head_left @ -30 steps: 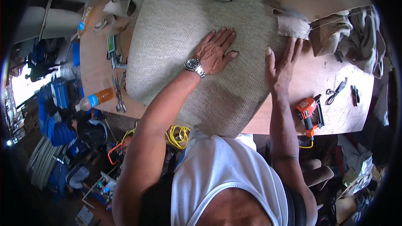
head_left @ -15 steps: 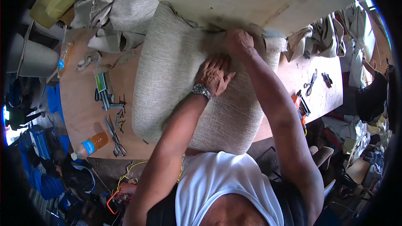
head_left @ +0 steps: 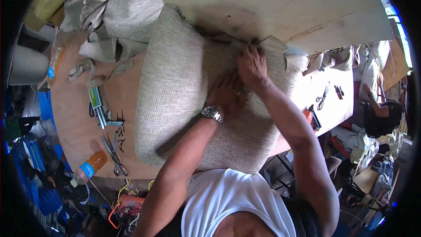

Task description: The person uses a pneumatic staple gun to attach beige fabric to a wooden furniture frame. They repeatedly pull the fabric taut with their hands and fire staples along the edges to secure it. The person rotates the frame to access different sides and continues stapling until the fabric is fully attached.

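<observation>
A beige woven fabric cover point(head_left: 175, 83) wraps a padded seat or cushion, which leans against a large pale wooden panel point(head_left: 276, 8). My left hand point(head_left: 226, 95), with a metal watch at its wrist, lies spread on the fabric and presses into it, its fingers in shadow. Just above and to its right, my right hand point(head_left: 253, 66) has its fingers bent together at the cover's edge, where fabric meets panel. The fingertips are partly hidden there. A loose fabric flap point(head_left: 274, 50) stands up beside them.
On the wooden table point(head_left: 70, 118), left, are scissors point(head_left: 115, 156), a bottle of orange drink point(head_left: 90, 168), a green-and-grey tool point(head_left: 97, 105) and dark fasteners. Fabric scraps point(head_left: 94, 8) lie behind. Right are small scissors point(head_left: 323, 96), pliers point(head_left: 339, 91) and an orange-black tool point(head_left: 311, 117); a person point(head_left: 381, 114) sits beyond.
My right hand has come down and left, closer to my left hand, going from a fist to fingers reaching toward the edge. A flap of cover now stands up beside it.
</observation>
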The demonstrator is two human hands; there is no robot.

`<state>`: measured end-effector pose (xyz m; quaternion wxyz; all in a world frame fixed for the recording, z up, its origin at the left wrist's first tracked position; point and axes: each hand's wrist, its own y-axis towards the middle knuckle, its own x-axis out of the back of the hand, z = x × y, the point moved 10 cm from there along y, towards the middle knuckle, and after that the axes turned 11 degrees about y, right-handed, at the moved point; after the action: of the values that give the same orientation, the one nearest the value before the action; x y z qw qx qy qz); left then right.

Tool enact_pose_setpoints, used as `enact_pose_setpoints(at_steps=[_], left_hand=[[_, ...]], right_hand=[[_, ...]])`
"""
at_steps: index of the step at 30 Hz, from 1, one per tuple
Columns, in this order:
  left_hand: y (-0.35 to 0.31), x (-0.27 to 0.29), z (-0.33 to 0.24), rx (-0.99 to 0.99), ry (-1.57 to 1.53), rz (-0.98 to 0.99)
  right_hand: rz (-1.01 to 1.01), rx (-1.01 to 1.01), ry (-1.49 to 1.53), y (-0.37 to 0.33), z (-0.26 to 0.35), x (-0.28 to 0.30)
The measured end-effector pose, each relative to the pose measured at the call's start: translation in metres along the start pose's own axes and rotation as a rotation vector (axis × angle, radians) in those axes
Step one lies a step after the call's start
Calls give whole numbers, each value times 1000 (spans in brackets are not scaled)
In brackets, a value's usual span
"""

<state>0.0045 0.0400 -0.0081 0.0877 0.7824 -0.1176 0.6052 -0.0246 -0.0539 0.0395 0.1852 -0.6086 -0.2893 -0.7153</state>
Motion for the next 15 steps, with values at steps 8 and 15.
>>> enact_pose_setpoints(at_steps=[8, 15], left_hand=[[3, 2, 3, 7, -35, -89], [3, 11, -6, -27, -42, -106]], right_hand=[[308, -578, 308, 0, -43, 25], [301, -554, 529, 12, -76, -16]])
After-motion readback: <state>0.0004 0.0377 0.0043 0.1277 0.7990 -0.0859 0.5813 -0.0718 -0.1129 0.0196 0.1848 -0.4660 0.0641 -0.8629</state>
